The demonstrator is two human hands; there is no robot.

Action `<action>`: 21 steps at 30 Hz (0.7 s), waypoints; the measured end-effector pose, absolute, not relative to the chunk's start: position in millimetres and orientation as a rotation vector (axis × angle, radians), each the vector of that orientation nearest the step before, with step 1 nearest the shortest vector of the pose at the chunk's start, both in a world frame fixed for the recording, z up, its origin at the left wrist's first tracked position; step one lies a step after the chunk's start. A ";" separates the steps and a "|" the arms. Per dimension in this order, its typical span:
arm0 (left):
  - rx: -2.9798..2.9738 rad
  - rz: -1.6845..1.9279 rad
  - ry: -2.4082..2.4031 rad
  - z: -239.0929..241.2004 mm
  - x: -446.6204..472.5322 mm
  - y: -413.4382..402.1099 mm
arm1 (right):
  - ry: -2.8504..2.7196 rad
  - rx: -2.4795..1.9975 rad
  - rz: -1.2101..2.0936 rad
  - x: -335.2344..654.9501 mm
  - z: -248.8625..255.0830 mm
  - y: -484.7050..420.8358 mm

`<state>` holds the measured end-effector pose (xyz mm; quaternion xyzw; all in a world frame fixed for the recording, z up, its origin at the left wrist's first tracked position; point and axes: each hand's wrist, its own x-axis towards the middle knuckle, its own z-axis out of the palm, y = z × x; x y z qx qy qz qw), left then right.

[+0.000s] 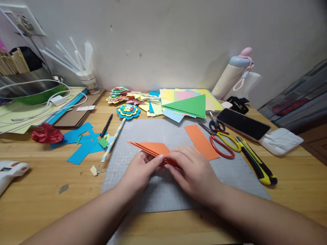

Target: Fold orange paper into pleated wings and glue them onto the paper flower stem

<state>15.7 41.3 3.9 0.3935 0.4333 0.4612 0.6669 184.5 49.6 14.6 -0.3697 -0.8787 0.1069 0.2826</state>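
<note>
A folded piece of orange paper [153, 147] with several layers is held above the grey cutting mat [163, 195]. My left hand [141, 168] pinches its lower edge, the thumb on the near side. At the paper's right end, my right hand [194, 173] closes its thumb and fingers on the layers. The fingertips under the paper are partly hidden. Beyond my right hand an orange paper strip [200, 141] lies on the mat. Red-and-yellow-handled scissors [222, 144] rest by that strip, with small black scissors [216, 123] behind them.
On the right lie a utility knife [255, 161], a phone [242, 123] and a white case [282, 140]. A green folded triangle [190, 105] tops coloured papers at the back. To the left are a paper flower [128, 111] on a striped straw, a black pen [106, 126] and blue scraps [81, 149].
</note>
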 end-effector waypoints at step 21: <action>2.568 0.620 1.481 10.4 -8.8 49.9 | -2.455 -0.959 0.248 193.0 3.4 68.8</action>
